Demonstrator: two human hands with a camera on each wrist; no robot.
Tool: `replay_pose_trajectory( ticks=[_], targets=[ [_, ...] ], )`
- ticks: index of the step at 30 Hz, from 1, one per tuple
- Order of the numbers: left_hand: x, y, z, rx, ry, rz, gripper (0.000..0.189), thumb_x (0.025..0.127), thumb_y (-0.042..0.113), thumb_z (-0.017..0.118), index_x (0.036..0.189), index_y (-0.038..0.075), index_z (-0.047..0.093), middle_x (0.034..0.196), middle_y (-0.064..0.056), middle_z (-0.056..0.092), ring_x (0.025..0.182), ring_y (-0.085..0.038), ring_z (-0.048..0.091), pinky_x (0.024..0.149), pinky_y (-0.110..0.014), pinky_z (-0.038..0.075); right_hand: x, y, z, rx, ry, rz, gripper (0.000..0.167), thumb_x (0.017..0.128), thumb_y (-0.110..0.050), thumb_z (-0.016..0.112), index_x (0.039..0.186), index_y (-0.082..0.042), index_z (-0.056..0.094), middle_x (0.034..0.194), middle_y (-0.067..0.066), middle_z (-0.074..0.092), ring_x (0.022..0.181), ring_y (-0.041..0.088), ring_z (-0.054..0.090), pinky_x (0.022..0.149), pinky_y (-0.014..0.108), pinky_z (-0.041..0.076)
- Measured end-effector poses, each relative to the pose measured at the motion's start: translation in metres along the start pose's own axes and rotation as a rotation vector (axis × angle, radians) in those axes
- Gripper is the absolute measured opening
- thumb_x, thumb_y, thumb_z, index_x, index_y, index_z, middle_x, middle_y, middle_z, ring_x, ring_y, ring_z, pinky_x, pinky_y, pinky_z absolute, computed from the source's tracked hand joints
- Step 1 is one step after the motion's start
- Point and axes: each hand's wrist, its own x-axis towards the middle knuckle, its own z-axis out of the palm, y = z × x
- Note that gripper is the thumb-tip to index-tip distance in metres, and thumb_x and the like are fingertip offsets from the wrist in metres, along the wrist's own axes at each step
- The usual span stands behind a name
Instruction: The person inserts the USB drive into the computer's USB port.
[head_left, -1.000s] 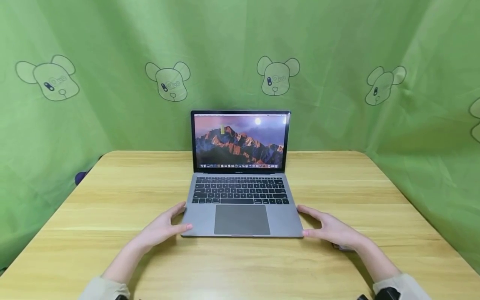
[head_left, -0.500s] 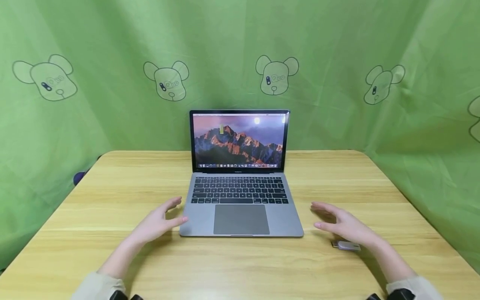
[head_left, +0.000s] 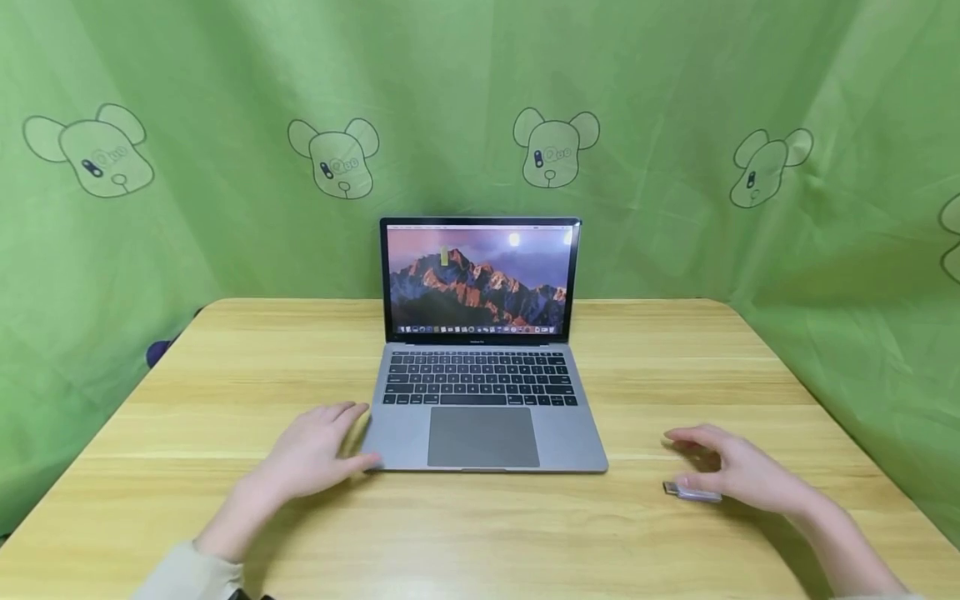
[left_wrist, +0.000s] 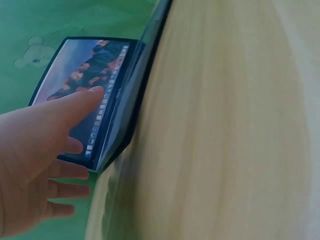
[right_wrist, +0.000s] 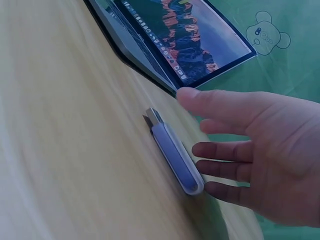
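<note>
An unfolded grey laptop [head_left: 483,437] stands in the middle of the table, its screen lit with a mountain picture. At its front left corner is my left hand [head_left: 307,454], thumb over the corner and fingers along the left edge; whether they touch it I cannot tell. A USB stick [right_wrist: 175,157] with a lavender body and a metal plug lies flat on the wood, to the right of the laptop. Over it hovers my right hand [head_left: 742,475], fingers loosely bent. In the right wrist view, that hand [right_wrist: 265,150] is spread beside the stick and holds nothing.
The light wooden table [head_left: 202,383] has rounded far corners. A green curtain [head_left: 450,92] with mouse-head drawings hangs close behind and at both sides. Something dark purple [head_left: 157,353] shows past the table's left edge.
My right hand has left the laptop's right edge and moved right, over the USB stick. My left hand drew back slightly, then came lower at the front left corner. The laptop stays put.
</note>
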Motion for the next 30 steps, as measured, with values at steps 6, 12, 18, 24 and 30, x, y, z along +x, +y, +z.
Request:
replay_pose_trajectory(
  ticks=[6,12,18,24,30],
  targets=[
    [0.002,0.003,0.003,0.104,-0.022,0.009,0.079,0.078,0.062,0.060,0.130,0.003,0.051,0.120,-0.018,0.056,0.109,-0.036,0.053,0.090,-0.052,0.042,-0.005,0.003,0.002,-0.032,-0.047,-0.048,0.049,0.077,-0.022,0.076,0.116,0.001,0.057,0.107,0.008,0.056,0.093,0.000,0.049,0.075,0.018,0.046],
    [0.003,0.002,0.005,0.137,-0.053,0.024,0.081,0.078,0.066,0.055,0.129,0.003,0.051,0.118,-0.018,0.056,0.107,-0.035,0.053,0.088,-0.052,0.043,-0.008,0.007,0.003,-0.038,-0.070,-0.103,0.039,0.075,-0.019,0.077,0.104,-0.002,0.058,0.092,0.000,0.052,0.079,0.001,0.045,0.063,0.021,0.043],
    [0.005,0.001,0.005,0.157,-0.078,0.038,0.081,0.078,0.068,0.053,0.127,0.004,0.053,0.116,-0.017,0.057,0.104,-0.032,0.054,0.087,-0.050,0.044,-0.008,0.010,0.006,0.004,-0.087,-0.103,0.029,0.076,-0.017,0.076,0.094,-0.006,0.055,0.084,-0.004,0.050,0.073,0.001,0.044,0.058,0.021,0.041],
    [0.006,0.000,0.007,0.158,-0.088,0.048,0.082,0.078,0.070,0.051,0.127,0.004,0.053,0.114,-0.015,0.056,0.102,-0.030,0.054,0.087,-0.048,0.045,-0.008,0.011,0.008,0.015,-0.074,-0.095,0.025,0.076,-0.014,0.075,0.091,-0.009,0.055,0.082,-0.005,0.049,0.071,0.002,0.044,0.056,0.020,0.040],
    [0.006,-0.001,0.009,0.160,-0.079,0.059,0.082,0.077,0.071,0.051,0.126,0.005,0.053,0.112,-0.013,0.056,0.101,-0.029,0.054,0.087,-0.048,0.045,-0.009,0.012,0.009,0.006,-0.061,-0.105,0.021,0.077,-0.015,0.075,0.088,-0.014,0.056,0.083,-0.008,0.048,0.071,0.001,0.043,0.055,0.019,0.038]
  ],
)
